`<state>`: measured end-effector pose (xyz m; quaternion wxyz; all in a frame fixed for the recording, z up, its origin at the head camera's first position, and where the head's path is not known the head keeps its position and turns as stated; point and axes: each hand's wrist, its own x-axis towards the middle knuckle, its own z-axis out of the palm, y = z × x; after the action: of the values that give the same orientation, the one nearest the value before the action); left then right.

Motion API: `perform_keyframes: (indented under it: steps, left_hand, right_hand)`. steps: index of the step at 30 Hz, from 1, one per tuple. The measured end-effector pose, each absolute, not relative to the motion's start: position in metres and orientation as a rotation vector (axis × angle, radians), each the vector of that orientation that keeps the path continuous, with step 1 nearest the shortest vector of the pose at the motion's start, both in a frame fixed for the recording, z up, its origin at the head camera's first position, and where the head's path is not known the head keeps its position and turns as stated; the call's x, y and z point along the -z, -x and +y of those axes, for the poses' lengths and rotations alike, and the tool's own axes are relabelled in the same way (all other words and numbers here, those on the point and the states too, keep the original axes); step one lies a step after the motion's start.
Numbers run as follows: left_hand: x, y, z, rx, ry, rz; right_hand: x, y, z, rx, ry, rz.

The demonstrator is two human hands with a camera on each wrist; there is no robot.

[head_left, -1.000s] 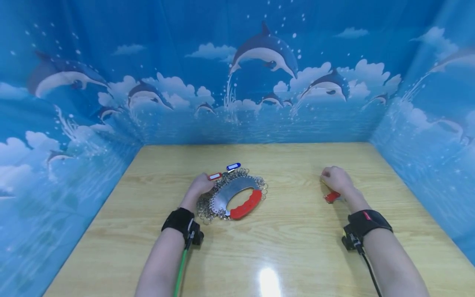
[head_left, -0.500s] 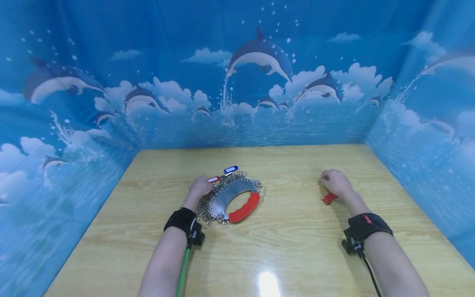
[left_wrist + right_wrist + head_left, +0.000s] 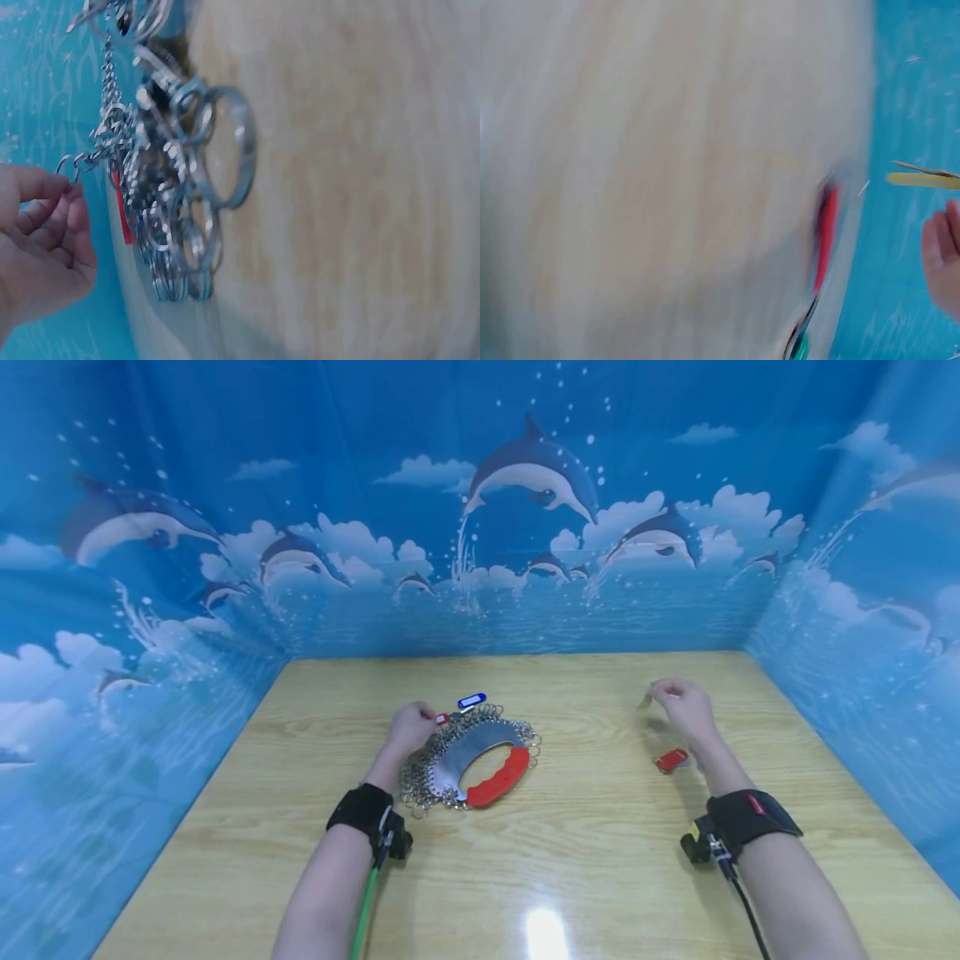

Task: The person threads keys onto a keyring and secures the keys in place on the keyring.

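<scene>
A curved metal key holder plate (image 3: 468,752) with a red grip (image 3: 498,777) lies left of the table's middle, fringed with many metal rings. My left hand (image 3: 411,727) is at its far left edge; in the left wrist view, thumb and finger pinch a small metal ring (image 3: 67,166) chained to the bunch (image 3: 154,180). Beside that hand are a red key tag (image 3: 442,719) and a blue key tag (image 3: 472,700). My right hand (image 3: 686,710), raised at the right, pinches a yellow key tag (image 3: 922,180) with a thin metal piece alongside.
Below the right hand a red key tag (image 3: 672,760) lies on the wooden table (image 3: 585,843). In the right wrist view a green piece (image 3: 801,349) shows near it. A blue dolphin-print curtain (image 3: 480,610) encloses the back and sides.
My right hand has lifted and moved slightly away with the yellow key tag, uncovering the red tag on the table. The left hand has shifted slightly at the rings, covering part of its red tag.
</scene>
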<state>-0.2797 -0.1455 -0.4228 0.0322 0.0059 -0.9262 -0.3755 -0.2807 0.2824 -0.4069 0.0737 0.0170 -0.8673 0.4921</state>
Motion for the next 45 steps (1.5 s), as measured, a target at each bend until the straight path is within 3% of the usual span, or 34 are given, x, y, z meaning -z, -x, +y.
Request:
perform_keyframes:
  steps: [5,11,15,22,32,45]
  left_hand:
    - [0.426,0.276,-0.135,1.117,0.164,-2.769]
    - [0.437,0.276,-0.128,0.814,0.474,-2.697]
    - [0.438,0.276,-0.124,0.656,0.534,-2.677]
    - [0.434,0.277,-0.120,0.585,0.474,-2.683]
    - [0.427,0.271,-0.121,0.545,0.298,-2.843]
    - [0.423,0.273,-0.129,1.085,0.218,-2.924]
  right_hand:
    - [0.397,0.285,0.252,-2.249,-0.072,-2.079]
    - [0.402,0.284,0.195,-2.084,-0.112,-2.497]
    - [0.409,0.277,0.153,-1.907,-0.263,-2.734]
    - [0.413,0.269,0.106,-1.814,-0.402,-2.796]
    - [0.421,0.276,0.087,-1.822,-0.396,-2.784]
    - [0.433,0.278,0.071,-1.742,-0.450,-2.825]
